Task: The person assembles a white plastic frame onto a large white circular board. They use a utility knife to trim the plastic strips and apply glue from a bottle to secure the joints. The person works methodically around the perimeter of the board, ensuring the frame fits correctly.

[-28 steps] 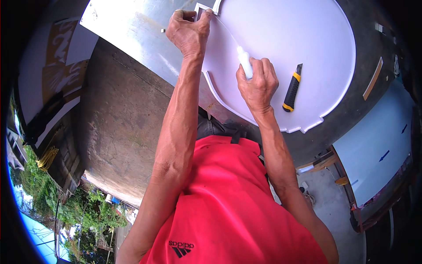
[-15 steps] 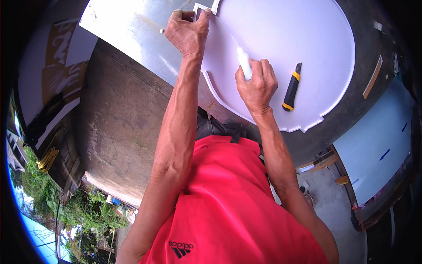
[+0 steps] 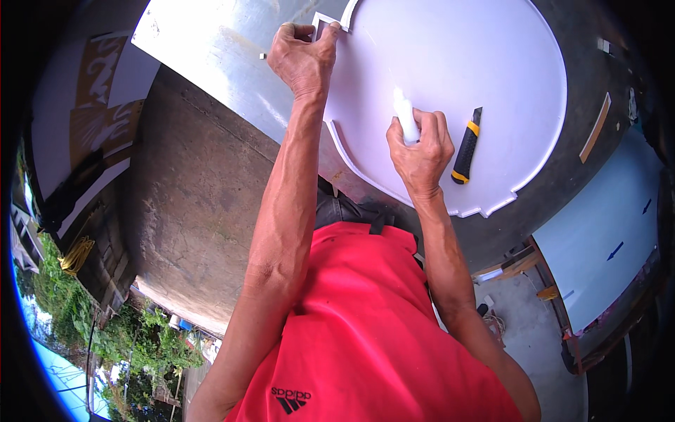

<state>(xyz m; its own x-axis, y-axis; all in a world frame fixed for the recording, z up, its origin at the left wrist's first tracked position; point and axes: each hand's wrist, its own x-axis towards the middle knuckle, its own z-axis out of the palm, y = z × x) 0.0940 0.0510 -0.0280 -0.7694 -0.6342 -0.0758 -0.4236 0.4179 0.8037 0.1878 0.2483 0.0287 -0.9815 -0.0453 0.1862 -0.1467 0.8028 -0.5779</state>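
A large rounded white panel lies flat, with a narrow white raised strip along most of its rim. At its upper left, my left hand pinches the angled white edging strip between thumb and fingers. My right hand is wrapped round a small white squeeze bottle, its tip pointing up and away over the panel, apart from the strip. To the right of that hand, a black and yellow utility knife rests on the panel, blade out.
Under the panel's left side is a shiny metal sheet, with a tiny light block on it. A brown strip lies on the dark tabletop to the right. Beyond stands a light blue board. Cable lies on the floor.
My right hand has drawn the squeeze bottle back, down and to the right, away from the strip. My left hand keeps its pinch at the same corner.
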